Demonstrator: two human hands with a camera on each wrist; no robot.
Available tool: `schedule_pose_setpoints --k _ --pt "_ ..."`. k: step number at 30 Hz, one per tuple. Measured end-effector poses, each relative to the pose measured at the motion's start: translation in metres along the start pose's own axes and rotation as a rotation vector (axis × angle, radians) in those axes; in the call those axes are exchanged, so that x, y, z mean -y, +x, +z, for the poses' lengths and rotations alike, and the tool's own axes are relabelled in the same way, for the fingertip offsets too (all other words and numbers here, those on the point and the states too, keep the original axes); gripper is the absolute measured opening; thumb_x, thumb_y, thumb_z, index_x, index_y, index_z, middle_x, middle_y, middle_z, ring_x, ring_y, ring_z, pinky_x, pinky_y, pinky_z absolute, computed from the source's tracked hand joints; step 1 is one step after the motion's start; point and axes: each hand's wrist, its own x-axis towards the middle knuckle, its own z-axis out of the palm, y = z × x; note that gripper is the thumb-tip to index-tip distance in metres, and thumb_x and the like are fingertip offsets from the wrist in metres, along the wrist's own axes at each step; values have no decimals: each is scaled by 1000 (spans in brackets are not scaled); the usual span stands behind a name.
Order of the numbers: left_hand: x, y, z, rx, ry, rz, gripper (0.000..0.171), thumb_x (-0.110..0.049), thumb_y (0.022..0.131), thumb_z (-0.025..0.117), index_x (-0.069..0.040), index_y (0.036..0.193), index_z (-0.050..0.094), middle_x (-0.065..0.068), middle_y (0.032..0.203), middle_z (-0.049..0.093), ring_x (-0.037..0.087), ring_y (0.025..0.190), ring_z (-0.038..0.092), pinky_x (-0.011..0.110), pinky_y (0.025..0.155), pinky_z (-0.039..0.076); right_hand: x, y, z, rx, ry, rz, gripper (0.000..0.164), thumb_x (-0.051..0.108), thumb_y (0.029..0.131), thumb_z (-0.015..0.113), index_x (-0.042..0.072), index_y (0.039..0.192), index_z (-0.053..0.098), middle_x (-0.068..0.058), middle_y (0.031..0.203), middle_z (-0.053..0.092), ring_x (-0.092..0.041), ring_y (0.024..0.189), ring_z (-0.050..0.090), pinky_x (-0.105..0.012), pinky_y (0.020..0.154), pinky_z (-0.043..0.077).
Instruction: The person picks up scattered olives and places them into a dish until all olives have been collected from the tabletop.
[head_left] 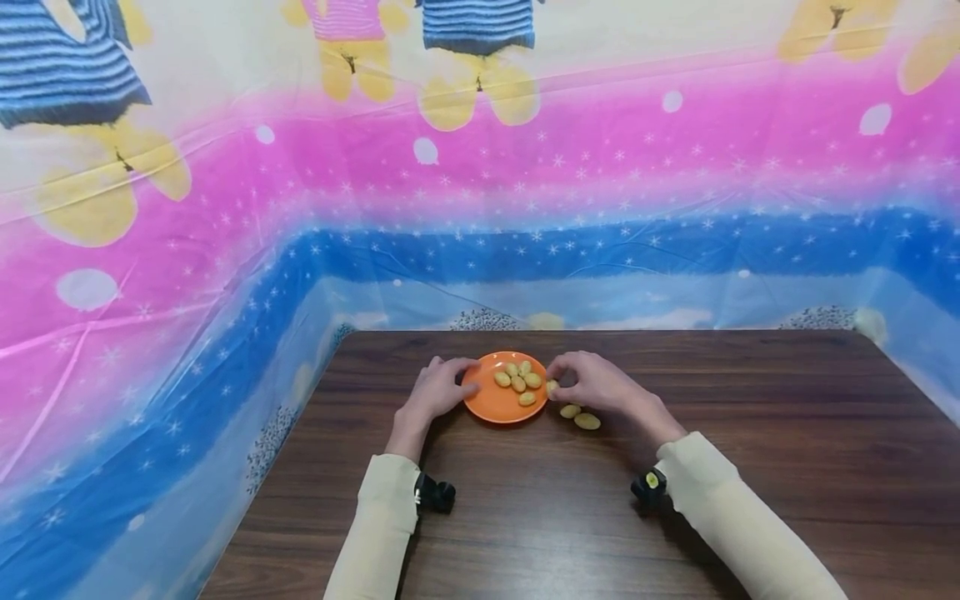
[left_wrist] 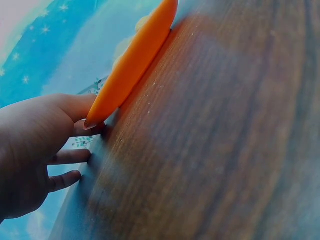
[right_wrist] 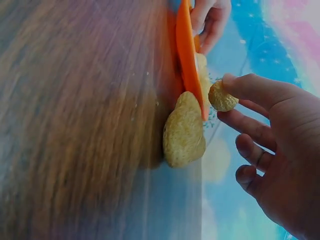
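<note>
Orange plate (head_left: 487,406) lies flat near far edge of desk (head_left: 540,508), closer to far left corner than far right. Left hand (head_left: 437,390): grasping plate's left rim, thumb over upper face, index finger at outer side. Cluster of yellow-brown oval pieces (head_left: 518,384) sits on plate, mostly right of centre. Right hand (head_left: 603,385): pinching single rounded piece (right_wrist: 222,97) between thumb and finger, just beside plate's right rim. Two loose pieces (head_left: 587,422) rest on desk, right of plate, on side toward near edge. Printed cloth (head_left: 540,183) hangs beyond far edge.
</note>
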Motion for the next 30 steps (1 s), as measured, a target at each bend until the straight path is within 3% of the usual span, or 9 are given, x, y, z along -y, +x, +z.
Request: schedule_pose_setpoints --k 14,20,30 --pt "2 1 1 -1 -4 11 45 -38 94 67 -27 137 61 0 135 61 26 106 45 45 93 41 20 16 9 7 16 -43 25 27 88 76 19 111 73 4 109 68 -26 97 58 -38 83 49" --pt "2 0 1 -4 4 2 45 -40 94 66 -28 137 61 1 133 61 26 104 45 44 91 41 25 25 17 22 -3 -82 23 29 89 76 21 110 73 6 112 69 -18 101 58 -38 89 49" --pt "3 2 2 -7 15 18 45 -40 94 66 -27 137 61 0 132 62 24 101 45 43 91 41 36 35 33 69 22 -144 23 23 91 73 17 113 73 4 111 69 -16 96 61 -36 88 52"
